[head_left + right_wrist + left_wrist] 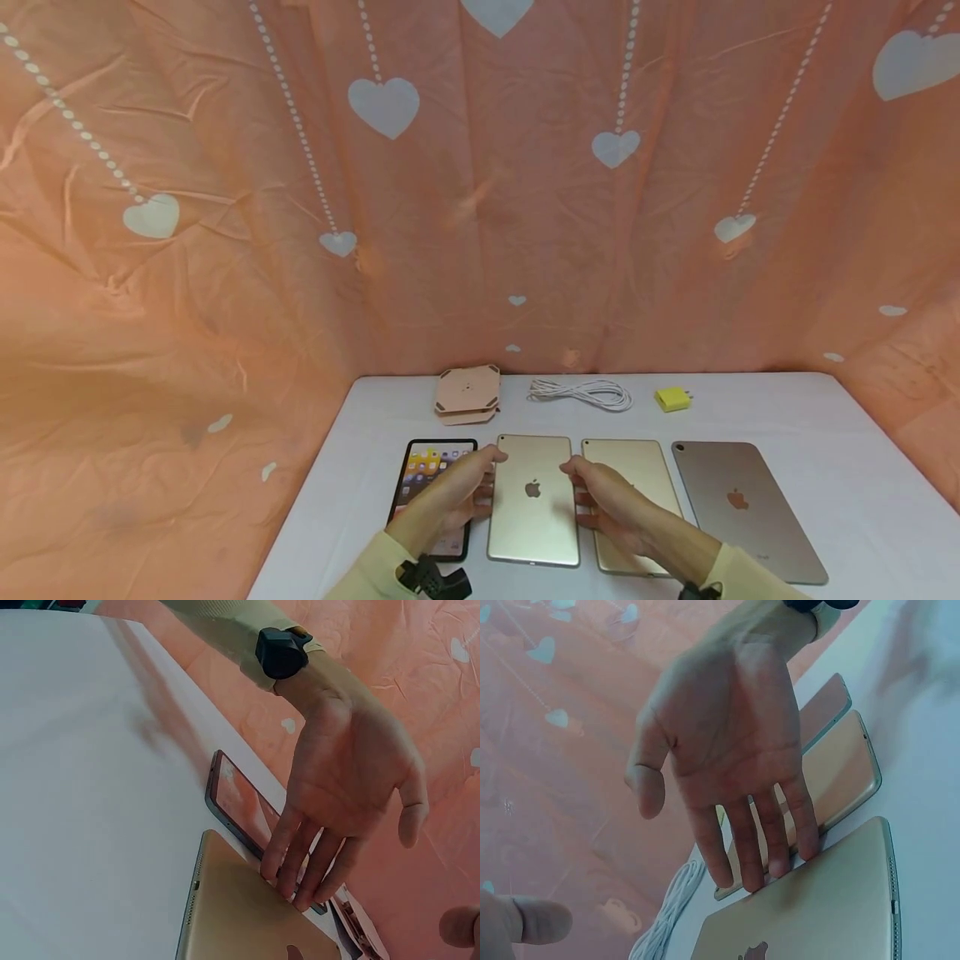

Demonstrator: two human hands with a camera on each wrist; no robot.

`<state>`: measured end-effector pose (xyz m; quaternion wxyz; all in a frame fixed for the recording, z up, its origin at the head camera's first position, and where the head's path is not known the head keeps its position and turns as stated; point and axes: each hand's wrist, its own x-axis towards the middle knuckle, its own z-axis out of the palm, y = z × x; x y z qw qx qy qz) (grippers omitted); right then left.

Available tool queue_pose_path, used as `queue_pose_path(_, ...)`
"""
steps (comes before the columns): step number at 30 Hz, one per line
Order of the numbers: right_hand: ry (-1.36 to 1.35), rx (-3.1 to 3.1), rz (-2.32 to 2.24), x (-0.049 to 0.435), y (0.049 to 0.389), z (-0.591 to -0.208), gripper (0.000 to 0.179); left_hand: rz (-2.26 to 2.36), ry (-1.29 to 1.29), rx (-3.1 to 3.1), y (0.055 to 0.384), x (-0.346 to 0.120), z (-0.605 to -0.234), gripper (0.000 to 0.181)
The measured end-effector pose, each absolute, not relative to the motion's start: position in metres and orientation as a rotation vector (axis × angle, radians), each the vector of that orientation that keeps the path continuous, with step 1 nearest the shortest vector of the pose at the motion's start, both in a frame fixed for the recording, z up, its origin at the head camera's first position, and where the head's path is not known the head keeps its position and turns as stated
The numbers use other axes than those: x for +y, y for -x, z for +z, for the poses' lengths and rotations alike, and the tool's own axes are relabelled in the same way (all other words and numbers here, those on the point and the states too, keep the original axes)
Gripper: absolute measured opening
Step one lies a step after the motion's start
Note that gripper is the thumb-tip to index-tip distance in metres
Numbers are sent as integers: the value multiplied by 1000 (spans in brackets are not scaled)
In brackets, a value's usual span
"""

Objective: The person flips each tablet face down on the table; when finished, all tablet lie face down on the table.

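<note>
A gold tablet (532,529) lies back side up between my two hands, its apple logo showing. My left hand (459,490) is at its left edge; in the right wrist view that hand (349,769) has straight fingers touching the side of the tablet (236,900), thumb held away. On the opposite edge is my right hand (617,504). The left wrist view shows this hand (731,742) with extended fingertips against the tablet's edge (817,907) and its thumb apart. Under my left forearm, a black-framed tablet (415,479) has its screen lit.
Another gold tablet (622,454) lies partly beneath my right hand, and a grey tablet (750,533) is right of it. Along the back sit a pinkish folded square stand (467,392), a coiled white cable (581,392) and a yellow charger plug (672,399). An orange curtain (480,208) hangs behind the white table (862,467).
</note>
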<state>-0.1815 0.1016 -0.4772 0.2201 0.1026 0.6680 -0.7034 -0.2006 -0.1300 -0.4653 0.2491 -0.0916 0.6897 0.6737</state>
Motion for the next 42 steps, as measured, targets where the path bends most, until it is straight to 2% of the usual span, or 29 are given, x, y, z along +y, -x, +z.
queue_pose_path(6,-257,1829,-1966,106,183,-471,22,1847,253,1817,202,-145,-465,77)
queue_pose_path(8,-223,1797,-1991,107,183,-468,20,1854,257,1813,202,-154,-465,77)
queue_pose_path(10,-190,1759,-2019,106,183,-466,27,1856,257,1820,201,-164,-465,75)
queue_pose_path(15,-108,1656,-2044,102,183,-463,62,1882,191,1828,200,-199,-463,61)
queue_pose_path(18,-64,1599,-2041,95,183,-462,70,1889,154,1830,198,-222,-462,53)
queue_pose_path(25,-15,1504,-2058,67,190,-462,67,1894,261,1836,200,-277,-462,42)
queue_pose_path(30,-32,1465,-2063,45,195,-468,63,1891,382,1912,202,-301,-466,47)
queue_pose_path(42,-136,1365,-2059,6,203,-484,85,1788,533,2028,205,-297,-473,60)
